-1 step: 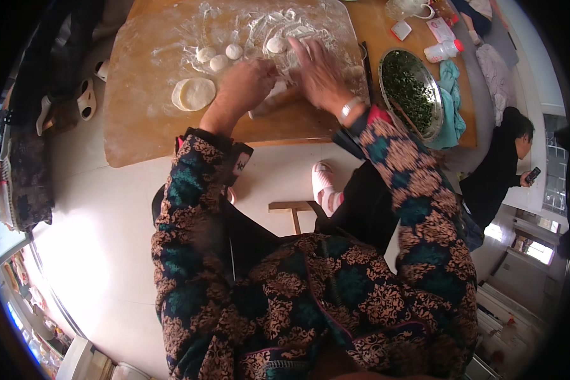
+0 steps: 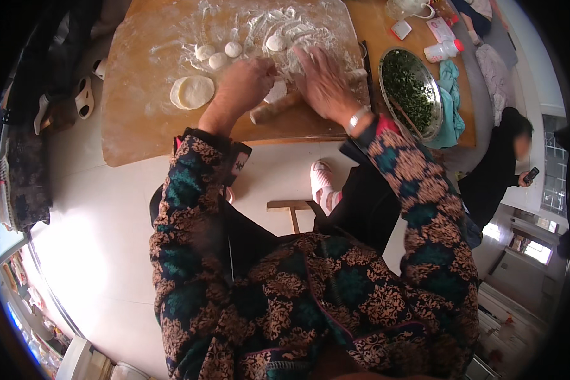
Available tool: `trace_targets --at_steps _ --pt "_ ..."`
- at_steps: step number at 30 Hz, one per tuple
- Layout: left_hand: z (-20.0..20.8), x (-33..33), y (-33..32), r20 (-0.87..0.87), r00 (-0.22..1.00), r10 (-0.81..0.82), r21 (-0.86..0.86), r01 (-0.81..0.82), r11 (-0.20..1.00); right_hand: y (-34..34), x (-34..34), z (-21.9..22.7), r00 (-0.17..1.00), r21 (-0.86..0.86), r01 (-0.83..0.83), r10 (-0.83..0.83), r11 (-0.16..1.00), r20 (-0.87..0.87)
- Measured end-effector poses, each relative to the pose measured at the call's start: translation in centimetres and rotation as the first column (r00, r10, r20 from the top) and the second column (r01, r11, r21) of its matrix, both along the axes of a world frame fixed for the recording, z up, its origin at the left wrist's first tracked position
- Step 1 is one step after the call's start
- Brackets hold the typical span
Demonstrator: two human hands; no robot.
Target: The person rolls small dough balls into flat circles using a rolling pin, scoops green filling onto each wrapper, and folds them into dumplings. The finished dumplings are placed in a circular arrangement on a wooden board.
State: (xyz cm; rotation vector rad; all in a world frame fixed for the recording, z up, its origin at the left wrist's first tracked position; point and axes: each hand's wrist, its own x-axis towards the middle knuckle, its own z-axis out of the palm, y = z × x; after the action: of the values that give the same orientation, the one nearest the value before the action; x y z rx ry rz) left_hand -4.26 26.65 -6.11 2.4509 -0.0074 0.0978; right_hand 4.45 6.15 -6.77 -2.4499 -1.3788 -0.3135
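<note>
Pale, cylindrical wooden rolling pin slants up rightward, upper centre.
Right hand over it, fingers extended; left hand curled by flat white dough, grip unclear.

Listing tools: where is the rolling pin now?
At the head view's upper middle, the rolling pin lies partly under the right hand, near the lower edge of the board.

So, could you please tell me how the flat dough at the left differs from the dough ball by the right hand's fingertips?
Shape: the flat dough is a broad disc; the dough ball is plump and rounded.
Size: the flat dough covers more area than the dough ball.
Place: the flat dough lies left of the left hand, the dough ball beside the right hand.
Both are pale and rest on the floured board.
</note>
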Motion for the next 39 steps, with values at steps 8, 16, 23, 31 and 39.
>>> trace_targets --at_steps 8,16,23,31,39 --pt "-0.6 0.1 -1.1 0.263 0.959 -0.11 0.109 0.083 0.991 5.9 3.5 -1.5 0.983 0.102 0.17 -0.176 0.98 0.053" --pt "-0.6 -0.2 -0.2 -0.034 0.999 0.022 -0.148 -0.026 0.989 -2.5 -2.4 0.0 0.997 -0.104 0.045 -0.039 0.994 0.063" --pt "-2.8 -0.6 -0.7 0.133 0.984 -0.115 0.113 0.1 0.989 4.4 1.6 -1.0 0.966 0.048 0.192 -0.198 0.98 0.169" --pt "-1.4 -0.8 -0.4 -0.037 0.999 0.009 -0.068 -0.012 0.998 -3.0 -2.8 0.1 0.999 -0.14 0.046 -0.042 0.989 0.032" --pt "-1.5 -0.7 -0.7 0.205 0.943 -0.264 0.21 0.221 0.952 5.4 1.6 -0.4 0.985 0.068 0.167 -0.17 0.984 0.038"
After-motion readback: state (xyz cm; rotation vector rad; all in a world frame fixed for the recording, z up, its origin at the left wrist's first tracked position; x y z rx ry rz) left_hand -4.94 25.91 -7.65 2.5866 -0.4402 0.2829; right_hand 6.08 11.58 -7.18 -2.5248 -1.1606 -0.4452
